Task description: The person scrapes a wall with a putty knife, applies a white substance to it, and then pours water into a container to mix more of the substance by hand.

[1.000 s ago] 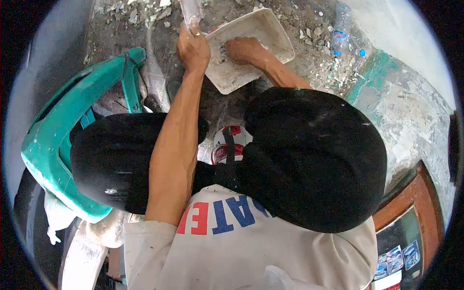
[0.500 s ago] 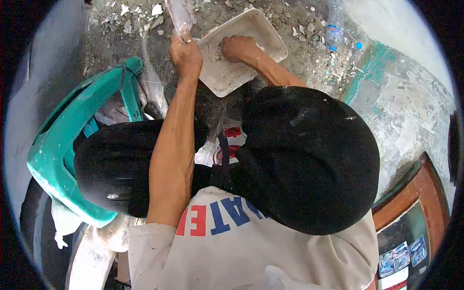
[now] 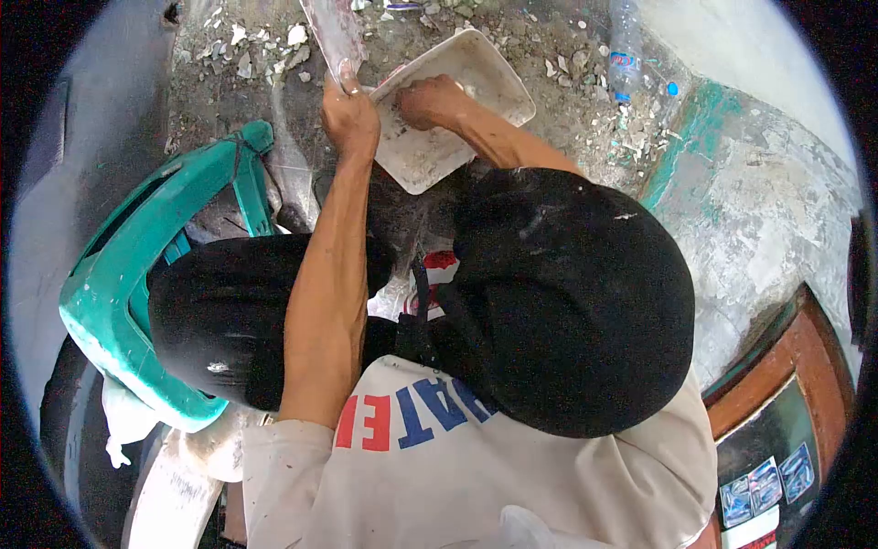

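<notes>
My left hand (image 3: 351, 117) is closed round the near end of a long, flat, pale piece (image 3: 333, 35) smeared with white; its far end runs out of the top of the view. Just to its right is a shallow off-white tray (image 3: 422, 172), tilted in view and dirty inside with grey residue. Inside the tray, near its left side, my right hand (image 3: 432, 101) is curled with the knuckles up. Its fingertips point down and are hidden, so I cannot see what they hold, if anything.
Broken plaster bits (image 3: 297, 37) and grey rubble litter the floor. A plastic bottle (image 3: 625, 59) lies at the right, with a blue cap (image 3: 672, 89) beside it. A green plastic chair (image 3: 96, 288) lies left of my knee. A brown wooden frame (image 3: 805, 352) stands at lower right.
My right hand has moved left inside the tray, towards my left hand. The left hand keeps its hold on the pale piece. The whole view has shifted slightly.
</notes>
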The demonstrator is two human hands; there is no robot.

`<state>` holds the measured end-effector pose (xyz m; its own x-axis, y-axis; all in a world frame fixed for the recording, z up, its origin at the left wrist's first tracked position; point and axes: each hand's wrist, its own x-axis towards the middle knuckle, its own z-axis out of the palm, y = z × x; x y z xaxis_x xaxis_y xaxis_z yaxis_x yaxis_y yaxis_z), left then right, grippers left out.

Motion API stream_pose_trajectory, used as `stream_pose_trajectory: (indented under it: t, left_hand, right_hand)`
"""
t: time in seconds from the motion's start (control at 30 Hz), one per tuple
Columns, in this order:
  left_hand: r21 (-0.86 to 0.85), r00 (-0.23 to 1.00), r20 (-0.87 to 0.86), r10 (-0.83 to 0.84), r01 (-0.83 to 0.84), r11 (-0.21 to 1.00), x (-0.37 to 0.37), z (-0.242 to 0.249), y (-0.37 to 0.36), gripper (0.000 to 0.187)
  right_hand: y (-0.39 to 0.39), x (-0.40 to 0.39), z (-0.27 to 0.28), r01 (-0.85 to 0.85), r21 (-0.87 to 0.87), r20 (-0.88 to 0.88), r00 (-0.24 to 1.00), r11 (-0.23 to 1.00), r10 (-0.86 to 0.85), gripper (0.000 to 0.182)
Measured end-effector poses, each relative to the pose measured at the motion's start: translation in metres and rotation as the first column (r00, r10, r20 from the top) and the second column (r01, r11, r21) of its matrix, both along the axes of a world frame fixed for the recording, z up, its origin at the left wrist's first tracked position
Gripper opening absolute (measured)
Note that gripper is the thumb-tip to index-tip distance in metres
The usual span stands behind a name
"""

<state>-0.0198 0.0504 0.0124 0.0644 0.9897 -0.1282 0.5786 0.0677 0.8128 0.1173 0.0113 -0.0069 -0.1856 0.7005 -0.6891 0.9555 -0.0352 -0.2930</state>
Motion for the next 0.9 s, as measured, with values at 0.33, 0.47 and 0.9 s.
stream_pose_trajectory:
  t: [0.33,0.47,0.9]
  left_hand:
    - [-0.083,0.998,-0.059,0.034,-0.039,0.996,-0.001,0.002,-0.004,0.038]
    - [-0.099,0.996,-0.092,0.011,-0.02,0.995,-0.004,0.003,-0.009,0.036]
    - [0.005,1.0,0.025,-0.002,0.002,1.0,-0.003,0.001,-0.012,0.032]
  right_hand:
    - [-0.063,0.046,-0.016,0.329,0.208,-0.187,0.938,0.921,-0.293,0.03]
    - [-0.043,0.033,0.012,0.356,0.104,0.012,0.933,0.929,-0.359,0.033]
    - [-0.038,0.016,-0.008,-0.007,0.155,-0.028,1.0,0.988,0.011,0.024]
